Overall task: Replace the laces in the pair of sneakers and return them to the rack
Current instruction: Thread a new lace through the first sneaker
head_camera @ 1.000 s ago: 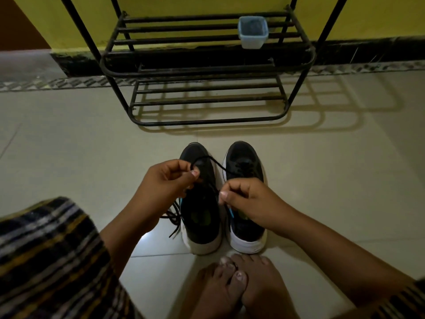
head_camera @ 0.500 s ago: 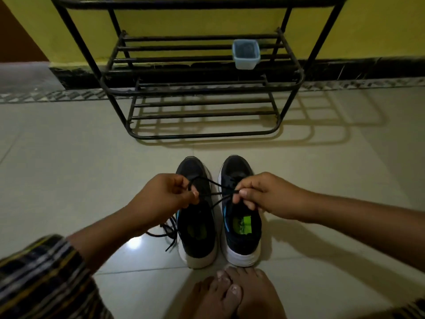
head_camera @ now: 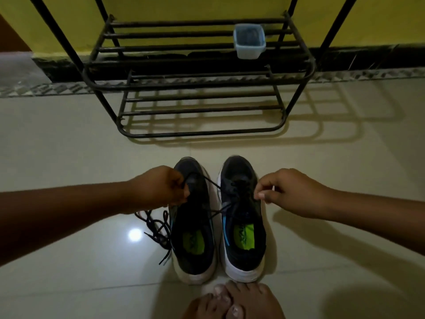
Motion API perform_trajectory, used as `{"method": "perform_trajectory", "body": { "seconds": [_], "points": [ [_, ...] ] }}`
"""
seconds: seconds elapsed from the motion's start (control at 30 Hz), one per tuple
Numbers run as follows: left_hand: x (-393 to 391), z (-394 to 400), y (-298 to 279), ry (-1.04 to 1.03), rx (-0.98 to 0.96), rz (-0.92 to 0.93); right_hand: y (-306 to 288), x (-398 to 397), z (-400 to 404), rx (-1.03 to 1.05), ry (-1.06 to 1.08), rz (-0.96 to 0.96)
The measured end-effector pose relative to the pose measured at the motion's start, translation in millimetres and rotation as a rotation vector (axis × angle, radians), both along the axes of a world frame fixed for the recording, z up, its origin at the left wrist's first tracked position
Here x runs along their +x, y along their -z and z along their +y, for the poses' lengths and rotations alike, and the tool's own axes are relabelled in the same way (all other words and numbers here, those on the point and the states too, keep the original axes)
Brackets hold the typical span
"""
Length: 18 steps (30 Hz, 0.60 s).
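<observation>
Two dark sneakers with white soles stand side by side on the floor, the left sneaker (head_camera: 194, 229) and the right sneaker (head_camera: 243, 226), heels toward me. A black lace (head_camera: 212, 184) threaded in the right sneaker stretches out to both sides. My left hand (head_camera: 158, 188) grips one end over the left sneaker's toe. My right hand (head_camera: 289, 192) pinches the other end just right of the right sneaker. A second loose black lace (head_camera: 156, 229) lies heaped on the floor left of the left sneaker. The black metal rack (head_camera: 197, 132) stands beyond the sneakers.
A small clear plastic tub (head_camera: 249, 41) sits on the rack's upper shelf. The rack backs onto a yellow wall with a dark skirting. My bare feet (head_camera: 234, 302) rest on the pale tiled floor just behind the sneakers' heels.
Both hands have pulled apart, left hand leftward and right hand rightward, drawing the lace ends out tight across the sneakers. The view has tipped slightly down.
</observation>
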<state>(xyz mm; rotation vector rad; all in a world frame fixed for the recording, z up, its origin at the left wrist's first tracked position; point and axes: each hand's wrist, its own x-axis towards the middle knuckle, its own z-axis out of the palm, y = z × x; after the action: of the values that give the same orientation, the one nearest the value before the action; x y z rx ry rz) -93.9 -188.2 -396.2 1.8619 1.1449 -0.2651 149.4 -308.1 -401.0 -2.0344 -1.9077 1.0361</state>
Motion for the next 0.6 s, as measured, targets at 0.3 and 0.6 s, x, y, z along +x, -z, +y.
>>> {"method": "perform_trajectory", "body": {
  "seconds": [0.3, 0.6],
  "points": [
    [31, -11, -19, -0.265, -0.337, -0.311, 7, -38, 0, -0.074, -0.044, 0.366],
    [14, 2, -18, -0.209, -0.172, -0.271, 6, -18, 2, -0.109, 0.170, 0.580]
  ]
}}
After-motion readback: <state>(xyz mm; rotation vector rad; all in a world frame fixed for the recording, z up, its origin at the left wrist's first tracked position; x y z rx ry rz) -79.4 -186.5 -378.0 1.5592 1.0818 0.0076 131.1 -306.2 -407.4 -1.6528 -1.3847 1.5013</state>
